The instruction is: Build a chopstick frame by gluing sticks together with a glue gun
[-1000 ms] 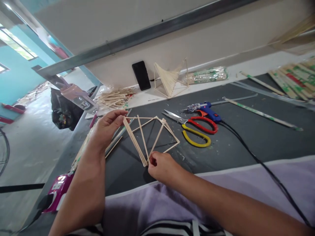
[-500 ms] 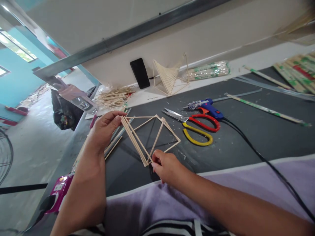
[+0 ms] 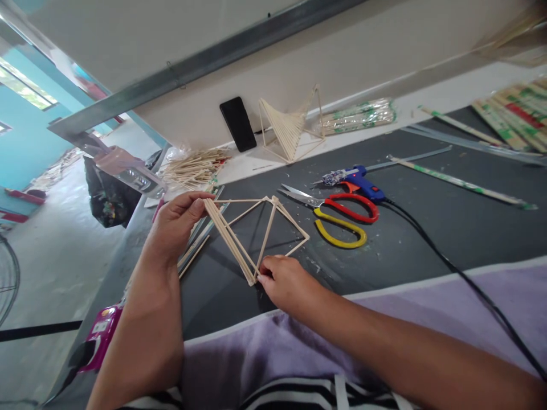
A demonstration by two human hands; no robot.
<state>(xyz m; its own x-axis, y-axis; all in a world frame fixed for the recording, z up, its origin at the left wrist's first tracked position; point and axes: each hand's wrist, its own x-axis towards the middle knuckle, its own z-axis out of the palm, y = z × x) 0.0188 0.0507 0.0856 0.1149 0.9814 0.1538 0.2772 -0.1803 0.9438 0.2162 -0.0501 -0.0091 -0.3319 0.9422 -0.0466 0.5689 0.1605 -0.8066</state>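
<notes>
A frame of thin wooden sticks (image 3: 269,230) stands on the dark tabletop before me. Several sticks lie side by side along its left side. My left hand (image 3: 177,225) pinches their upper ends at the frame's top left corner. With thumb and fingers closed, my right hand (image 3: 284,282) grips the lower end of a wooden stick (image 3: 241,245) close to the frame's bottom corner. That stick slants from one hand to the other, and its lower end lies just beside the corner; whether they touch I cannot tell.
Red-and-yellow-handled scissors (image 3: 342,213) and a blue glue gun (image 3: 363,183) with a black cord lie to the right. Behind are a phone (image 3: 238,124), a finished-looking stick model (image 3: 286,131), loose sticks (image 3: 194,168) and wrapped chopsticks (image 3: 359,117). A bottle (image 3: 130,171) stands left.
My right hand has shifted slightly left, bringing the stick's lower end closer to the frame's bottom corner. My left hand keeps its pinch. The whole view has shifted a little.
</notes>
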